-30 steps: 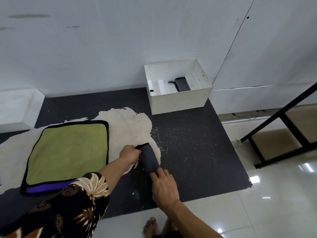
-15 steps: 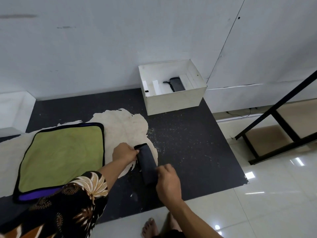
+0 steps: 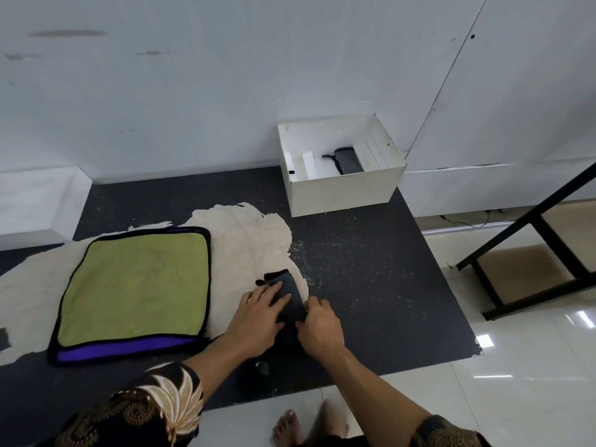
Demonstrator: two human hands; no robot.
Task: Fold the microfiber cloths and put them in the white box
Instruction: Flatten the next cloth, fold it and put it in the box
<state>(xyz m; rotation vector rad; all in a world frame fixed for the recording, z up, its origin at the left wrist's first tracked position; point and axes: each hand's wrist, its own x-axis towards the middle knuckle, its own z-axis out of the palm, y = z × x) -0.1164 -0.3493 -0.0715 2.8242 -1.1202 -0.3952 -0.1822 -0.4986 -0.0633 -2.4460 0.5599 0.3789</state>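
Observation:
A narrow folded dark grey cloth (image 3: 289, 290) lies on the black mat in front of me. My left hand (image 3: 258, 317) lies flat on its middle, fingers straight and pressing down. My right hand (image 3: 319, 330) pinches the cloth's near right edge with curled fingers. To the left a green cloth (image 3: 138, 285) with black trim and a purple underside is spread flat. The white box (image 3: 342, 188) stands open against the wall at the back, with another folded dark cloth (image 3: 347, 160) inside.
The black mat (image 3: 371, 285) has a large worn pale patch (image 3: 251, 240) under the cloths. A black metal frame (image 3: 532, 240) stands on the glossy tile floor at the right. My bare foot (image 3: 287, 427) is at the mat's near edge.
My left hand has let go of the cloth's far end and now presses flat on its middle. My right hand stays at the near end.

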